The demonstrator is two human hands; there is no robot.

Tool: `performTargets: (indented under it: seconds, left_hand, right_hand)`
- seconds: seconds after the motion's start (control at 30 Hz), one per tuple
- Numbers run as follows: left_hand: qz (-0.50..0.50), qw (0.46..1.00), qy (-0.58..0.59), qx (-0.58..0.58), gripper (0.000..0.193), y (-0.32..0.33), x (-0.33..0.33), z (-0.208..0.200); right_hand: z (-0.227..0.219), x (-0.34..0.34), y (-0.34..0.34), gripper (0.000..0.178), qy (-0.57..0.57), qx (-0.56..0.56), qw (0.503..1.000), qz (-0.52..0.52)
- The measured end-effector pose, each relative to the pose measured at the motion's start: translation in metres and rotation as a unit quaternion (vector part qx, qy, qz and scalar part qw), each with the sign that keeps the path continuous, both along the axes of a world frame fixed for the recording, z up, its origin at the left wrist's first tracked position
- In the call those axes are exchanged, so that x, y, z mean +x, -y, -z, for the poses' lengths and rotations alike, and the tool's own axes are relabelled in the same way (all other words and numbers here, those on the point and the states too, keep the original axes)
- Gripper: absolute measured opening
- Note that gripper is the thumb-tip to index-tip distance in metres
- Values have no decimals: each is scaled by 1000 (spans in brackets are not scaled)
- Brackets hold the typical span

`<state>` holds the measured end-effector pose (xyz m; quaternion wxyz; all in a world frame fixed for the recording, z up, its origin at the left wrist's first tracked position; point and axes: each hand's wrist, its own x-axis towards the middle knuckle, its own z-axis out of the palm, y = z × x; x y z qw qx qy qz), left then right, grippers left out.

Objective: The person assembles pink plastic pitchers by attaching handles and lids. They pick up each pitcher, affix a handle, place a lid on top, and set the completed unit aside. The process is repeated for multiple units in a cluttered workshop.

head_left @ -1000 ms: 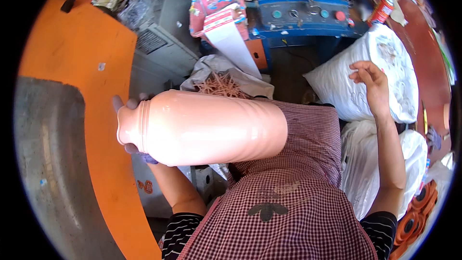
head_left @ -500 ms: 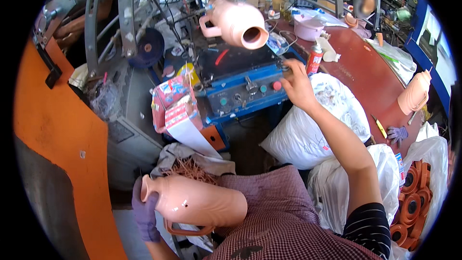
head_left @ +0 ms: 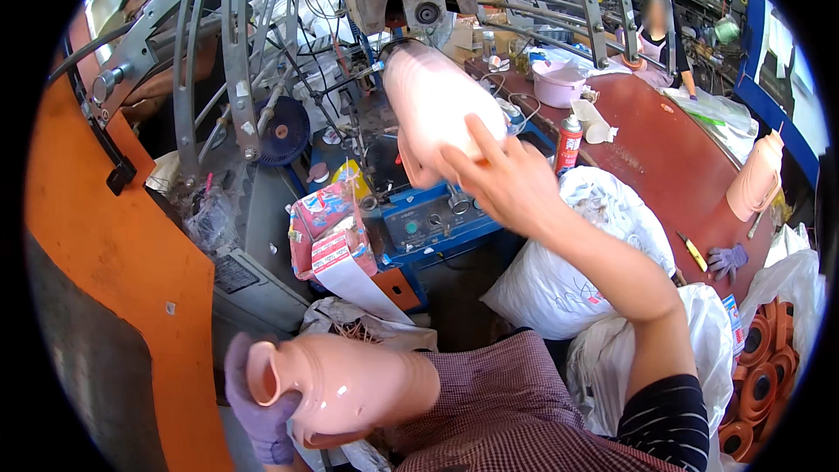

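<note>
Pink jug (head_left: 358,385): on its side at lower left, in front of the checked apron (head_left: 498,402), its round mouth facing left; I cannot tell whether its base rests on the lap.
Left hand (head_left: 260,415): wears a purple glove and grasps the jug around its neck end.
Right hand (head_left: 511,183): bare, fingers spread across the lower end of a second jug (head_left: 437,105); whether it grips or merely touches, I cannot tell.
Second jug: tilted beneath a grey metal head (head_left: 411,0).
Weight: probably light for its bulk, since the mouth shows a hollow inside.
Shell: looks like stiff plastic, likelier to scuff than to shatter.
Gloss: bright highlights suggest a slippery body, poor for a one-palm hold.
Best hold: the narrow neck, where the flared lip should stop a slide; the handle underneath makes a second grip.
Red-brown table (head_left: 638,157): bears a third jug (head_left: 756,177), a lilac tub (head_left: 558,87), a yellow cutter (head_left: 692,251) and a loose purple glove (head_left: 727,260).
Floor side: a bulging white sack (head_left: 559,275); orange-brown rings (head_left: 759,385) in a clear bag at right.
Room: orange panel (head_left: 114,297) at left, blue control box (head_left: 441,227) ahead, a person (head_left: 655,44) beyond the table.
</note>
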<state>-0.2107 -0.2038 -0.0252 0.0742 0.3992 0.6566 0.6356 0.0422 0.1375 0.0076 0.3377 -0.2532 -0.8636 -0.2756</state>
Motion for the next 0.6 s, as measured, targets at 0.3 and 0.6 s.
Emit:
performTargets:
  seconds: [0.3,0.6]
  left_hand:
    - [-148,920,-243,269,85,-104,59,-86]
    - [-54,802,-554,215,52,-296,141,-25]
  right_hand:
    - [-35,154,139,55,-91,-135,984,-77]
    - [56,171,122,45,-69,-348,935,23]
